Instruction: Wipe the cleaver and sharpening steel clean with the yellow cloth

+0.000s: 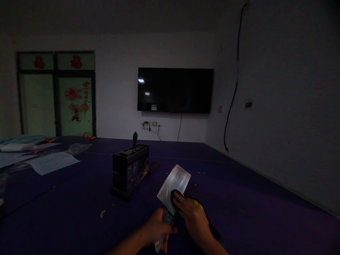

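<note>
My left hand (158, 226) is closed around the handle of a cleaver (172, 184). Its broad, shiny blade points up and away from me, tilted to the right. A black and yellow cloth (196, 202) lies under my right hand (195, 217), whose fingers press it against the blade's right side near the handle. Beyond my hands, to the left, stands a black box-like holder (130, 171). From its top rises a dark upright handle (135, 139); what it belongs to is hidden inside.
Both hands work over a purple-covered table (252, 198). At its left lie paper sheets (54, 162) and clear plastic (77, 148), with small orange objects (91, 137) at the far edge. White scraps (102, 213) dot the surface. A wall (287, 141) borders the right side.
</note>
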### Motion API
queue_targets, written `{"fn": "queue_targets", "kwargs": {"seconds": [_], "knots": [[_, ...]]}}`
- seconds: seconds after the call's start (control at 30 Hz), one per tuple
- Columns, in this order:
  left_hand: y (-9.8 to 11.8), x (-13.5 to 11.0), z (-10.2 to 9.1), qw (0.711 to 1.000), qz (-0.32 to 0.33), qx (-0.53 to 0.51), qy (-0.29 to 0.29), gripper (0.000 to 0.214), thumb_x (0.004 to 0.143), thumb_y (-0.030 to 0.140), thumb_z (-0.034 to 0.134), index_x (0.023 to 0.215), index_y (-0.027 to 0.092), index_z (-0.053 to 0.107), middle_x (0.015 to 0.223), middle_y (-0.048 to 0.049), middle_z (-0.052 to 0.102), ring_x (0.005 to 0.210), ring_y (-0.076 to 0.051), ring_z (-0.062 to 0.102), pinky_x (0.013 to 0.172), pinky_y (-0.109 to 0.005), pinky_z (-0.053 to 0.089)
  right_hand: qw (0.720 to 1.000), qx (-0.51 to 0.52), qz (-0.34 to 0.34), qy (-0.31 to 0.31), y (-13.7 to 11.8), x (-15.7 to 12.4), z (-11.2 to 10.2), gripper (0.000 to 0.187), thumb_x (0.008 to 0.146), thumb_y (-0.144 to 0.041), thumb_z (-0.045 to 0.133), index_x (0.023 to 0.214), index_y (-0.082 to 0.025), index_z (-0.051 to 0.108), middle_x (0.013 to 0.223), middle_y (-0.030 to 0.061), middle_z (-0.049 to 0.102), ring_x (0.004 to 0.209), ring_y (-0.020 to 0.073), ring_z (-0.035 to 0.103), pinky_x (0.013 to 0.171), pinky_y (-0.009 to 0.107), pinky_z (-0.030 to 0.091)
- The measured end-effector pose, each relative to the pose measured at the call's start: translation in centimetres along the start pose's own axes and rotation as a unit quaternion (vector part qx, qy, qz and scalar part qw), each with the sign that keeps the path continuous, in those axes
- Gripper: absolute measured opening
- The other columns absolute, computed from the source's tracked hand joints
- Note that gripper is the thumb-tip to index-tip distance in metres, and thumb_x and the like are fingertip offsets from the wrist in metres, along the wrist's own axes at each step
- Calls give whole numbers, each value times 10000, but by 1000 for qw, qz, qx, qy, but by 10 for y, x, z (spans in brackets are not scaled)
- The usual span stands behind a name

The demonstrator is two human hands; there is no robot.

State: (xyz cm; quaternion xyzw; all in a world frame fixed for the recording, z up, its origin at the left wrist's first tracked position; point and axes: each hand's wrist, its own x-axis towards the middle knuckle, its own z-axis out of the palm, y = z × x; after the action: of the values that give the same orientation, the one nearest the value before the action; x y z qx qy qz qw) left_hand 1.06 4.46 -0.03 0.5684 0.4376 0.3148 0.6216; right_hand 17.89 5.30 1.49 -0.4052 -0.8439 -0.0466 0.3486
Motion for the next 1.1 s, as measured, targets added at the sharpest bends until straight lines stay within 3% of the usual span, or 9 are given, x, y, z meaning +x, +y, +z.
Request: {"fn": "queue_targets", "kwargs": {"seconds": [0.27, 0.5, 0.83, 1.1], "knots": [[-3, 4, 1, 999, 30, -41, -12, 480, 515, 254, 698, 862, 155, 382, 427, 54, 507, 274, -107, 434, 305, -161, 270, 997, 5, -61, -52, -13, 1, 1, 446, 766, -54, 365, 1117, -218, 586, 1214, 38, 513, 991, 163, 586, 835, 284, 483], [3, -3, 2, 1000, 5, -7, 13, 313, 575, 163, 613, 794, 171, 389, 370, 77, 464, 273, -91, 423, 325, -163, 324, 995, -23, -86, -41, -8, 1, -3, 485, 765, -32, 353, 1166, -227, 545, 1239, 26, 500, 983, 147, 589, 843, 269, 476], [-2, 1, 1, 1000, -7, 14, -25, 359, 586, 135, 600, 859, 177, 370, 381, 79, 471, 292, -101, 440, 329, -143, 295, 998, -41, -35, 13, 18, 0, -7, 473, 784, -55, 386, 1199, -248, 510, 1286, 9, 456, 1026, 145, 563, 863, 254, 468], [6, -3, 1, 996, -7, 66, -67, 186, 602, 86, 521, 737, 170, 423, 379, 94, 436, 289, -66, 401, 340, -135, 275, 993, -84, 11, 82, 31, -2, -11, 532, 767, -31, 321, 1234, -238, 470, 1291, 13, 457, 1086, 149, 520, 890, 283, 458]]}}
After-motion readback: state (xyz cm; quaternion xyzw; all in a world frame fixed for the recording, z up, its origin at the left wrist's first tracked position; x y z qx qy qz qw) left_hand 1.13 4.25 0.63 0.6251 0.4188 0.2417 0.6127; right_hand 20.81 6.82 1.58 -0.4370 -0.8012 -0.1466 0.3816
